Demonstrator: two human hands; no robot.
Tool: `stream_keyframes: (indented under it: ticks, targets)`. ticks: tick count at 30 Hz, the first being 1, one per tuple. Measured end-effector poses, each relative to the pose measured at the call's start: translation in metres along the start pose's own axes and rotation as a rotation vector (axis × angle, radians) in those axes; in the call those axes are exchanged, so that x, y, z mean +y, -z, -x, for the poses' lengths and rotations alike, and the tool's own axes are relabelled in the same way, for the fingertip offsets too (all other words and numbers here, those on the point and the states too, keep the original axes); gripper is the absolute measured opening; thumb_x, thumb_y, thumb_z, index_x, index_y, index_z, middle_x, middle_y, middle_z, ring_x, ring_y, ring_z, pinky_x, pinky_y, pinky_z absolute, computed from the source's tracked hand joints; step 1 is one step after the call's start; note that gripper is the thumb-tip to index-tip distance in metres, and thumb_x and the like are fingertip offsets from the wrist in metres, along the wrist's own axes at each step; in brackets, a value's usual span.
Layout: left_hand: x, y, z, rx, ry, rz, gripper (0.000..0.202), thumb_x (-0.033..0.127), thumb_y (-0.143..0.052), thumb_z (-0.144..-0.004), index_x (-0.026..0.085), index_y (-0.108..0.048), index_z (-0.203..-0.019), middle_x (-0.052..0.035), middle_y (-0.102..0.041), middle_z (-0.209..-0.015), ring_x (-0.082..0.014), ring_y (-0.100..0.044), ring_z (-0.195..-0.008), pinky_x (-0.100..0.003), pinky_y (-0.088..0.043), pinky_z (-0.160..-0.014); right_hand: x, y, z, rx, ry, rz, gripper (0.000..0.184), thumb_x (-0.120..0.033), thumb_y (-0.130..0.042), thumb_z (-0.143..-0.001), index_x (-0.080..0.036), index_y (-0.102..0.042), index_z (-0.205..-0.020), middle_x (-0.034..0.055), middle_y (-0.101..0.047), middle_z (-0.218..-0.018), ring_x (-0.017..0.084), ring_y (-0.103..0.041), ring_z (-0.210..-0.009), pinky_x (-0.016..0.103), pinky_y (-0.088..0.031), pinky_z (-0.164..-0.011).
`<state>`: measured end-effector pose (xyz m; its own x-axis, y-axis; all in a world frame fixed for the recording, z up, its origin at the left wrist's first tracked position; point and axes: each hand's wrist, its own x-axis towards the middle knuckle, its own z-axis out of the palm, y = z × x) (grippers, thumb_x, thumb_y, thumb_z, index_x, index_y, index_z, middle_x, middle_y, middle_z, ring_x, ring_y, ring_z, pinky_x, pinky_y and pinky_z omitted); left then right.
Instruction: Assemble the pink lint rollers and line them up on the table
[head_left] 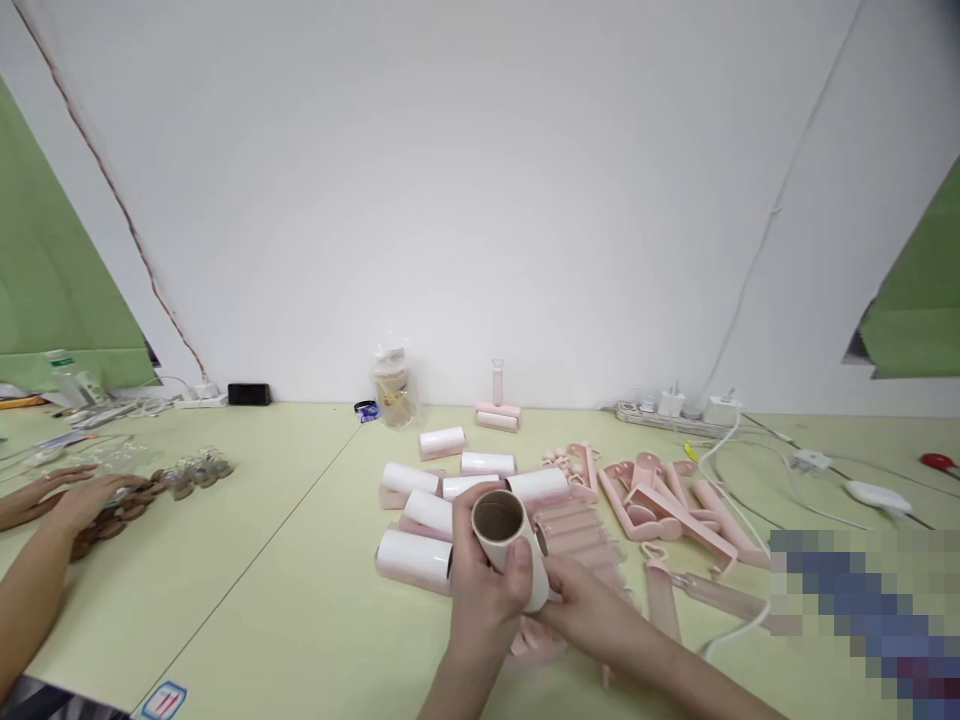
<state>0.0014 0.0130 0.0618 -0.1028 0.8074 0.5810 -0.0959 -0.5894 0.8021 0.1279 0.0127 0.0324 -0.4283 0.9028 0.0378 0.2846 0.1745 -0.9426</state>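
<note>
1. A white lint-roller refill (537, 582) is in hand over the pale green surface (315, 560), on the near side of the assembled pink lint roller (498, 412), which stands upright by the wall.
2. The refill's long axis is steep and tilted: its open cardboard core faces up towards the wearer, while the other end points down and slightly right.
3. The left grip (486, 590) is closed around the refill, thumb laid along the near side.
4. The right grip (581, 602) touches the refill's lower end; its fingertips are hidden, so how far it is closed cannot be told.
5. Nearer than the assembled lint roller and to its left, more white refills (414, 558) lie on their sides.
6. Nearer and to its right lie pink roller frames (679, 520) at mixed angles.
</note>
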Motion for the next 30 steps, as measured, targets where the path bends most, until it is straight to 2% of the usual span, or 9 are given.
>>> stream_keyframes:
  ticks: [2,5,8,11,14,19,22,26,30]
  targets:
    - [0.011,0.005,-0.003,0.051,-0.165,0.022,0.039,0.042,-0.053,-0.079,0.021,-0.039,-0.108,-0.0043,-0.060,-0.084,-0.0186,-0.061,-0.074,-0.032,-0.050,-0.067,-0.001,-0.004,-0.003,0.045,0.028,-0.032,0.021,-0.037,-0.060,-0.075,-0.017,-0.066,-0.068,0.0006,-0.067,-0.068,0.022,-0.061,-0.073,0.031,-0.047,-0.068]
    - [0.019,0.021,0.002,0.055,-0.389,-0.186,0.046,0.035,-0.056,-0.078,0.019,-0.034,-0.116,-0.0068,-0.058,-0.090,-0.0195,-0.062,-0.076,-0.032,-0.051,-0.066,-0.006,0.005,-0.002,0.164,0.058,-0.092,0.028,-0.044,-0.054,-0.079,-0.018,-0.064,-0.076,0.0033,-0.067,-0.079,0.021,-0.061,-0.081,0.031,-0.045,-0.074]
    - [0.010,0.034,0.015,-0.240,-0.323,-0.583,0.041,0.026,-0.057,-0.077,0.020,-0.041,-0.114,-0.0084,-0.060,-0.096,-0.0221,-0.062,-0.085,-0.032,-0.052,-0.067,-0.016,0.032,0.007,0.405,0.056,-0.210,0.033,-0.050,-0.044,-0.084,-0.020,-0.058,-0.079,0.0020,-0.062,-0.075,0.019,-0.060,-0.077,0.031,-0.045,-0.074]
    - [-0.009,0.037,0.031,-0.591,-0.220,-0.937,0.035,0.023,-0.063,-0.074,0.022,-0.050,-0.107,-0.0057,-0.065,-0.093,-0.0254,-0.062,-0.084,-0.034,-0.051,-0.065,-0.026,0.064,0.024,0.558,0.036,-0.307,0.035,-0.054,-0.038,-0.085,-0.023,-0.051,-0.076,-0.0042,-0.049,-0.060,0.013,-0.053,-0.054,0.026,-0.043,-0.057]
    - [-0.023,0.035,0.041,-0.690,-0.217,-1.153,0.037,0.026,-0.068,-0.070,0.020,-0.056,-0.104,-0.0066,-0.067,-0.093,-0.0282,-0.062,-0.083,-0.039,-0.050,-0.071,-0.025,0.089,0.045,0.460,-0.042,0.048,0.035,-0.052,-0.042,-0.084,-0.023,-0.053,-0.069,-0.0047,-0.043,-0.055,0.012,-0.043,-0.049,0.023,-0.034,-0.048]
    - [-0.023,0.031,0.043,-0.847,-0.123,-1.236,0.040,0.024,-0.077,-0.060,0.016,-0.061,-0.096,-0.0084,-0.068,-0.088,-0.0295,-0.062,-0.078,-0.039,-0.050,-0.065,-0.003,0.101,0.075,0.044,-0.157,0.692,0.020,-0.036,-0.052,-0.080,-0.023,-0.060,-0.067,0.0004,-0.059,-0.065,0.018,-0.053,-0.060,0.026,-0.035,-0.053]
    - [-0.019,0.022,0.042,-0.857,-0.154,-1.220,0.041,0.025,-0.079,-0.058,0.016,-0.061,-0.093,-0.0105,-0.066,-0.094,-0.0302,-0.060,-0.081,-0.040,-0.049,-0.068,0.014,0.099,0.085,-0.013,-0.213,0.780,0.016,-0.029,-0.049,-0.080,-0.024,-0.061,-0.071,0.0010,-0.063,-0.068,0.018,-0.056,-0.061,0.025,-0.033,-0.053]
    - [-0.028,0.016,0.050,-0.872,-0.161,-1.222,0.046,0.028,-0.074,-0.061,0.011,-0.058,-0.101,-0.0138,-0.065,-0.089,-0.0308,-0.060,-0.077,-0.044,-0.046,-0.072,0.031,0.097,0.089,-0.009,-0.280,0.824,0.016,-0.040,-0.059,-0.072,-0.025,-0.061,-0.077,0.0011,-0.064,-0.071,0.021,-0.057,-0.063,0.025,-0.032,-0.053]
    - [-0.047,0.045,0.062,-0.985,-0.246,-1.125,0.035,0.020,-0.067,-0.066,0.013,-0.056,-0.098,-0.0119,-0.063,-0.099,-0.0266,-0.058,-0.086,-0.036,-0.044,-0.077,0.040,0.093,0.089,-0.008,-0.328,0.890,0.020,-0.038,-0.067,-0.062,-0.024,-0.056,-0.072,0.0005,-0.064,-0.069,0.022,-0.056,-0.062,0.025,-0.029,-0.052]
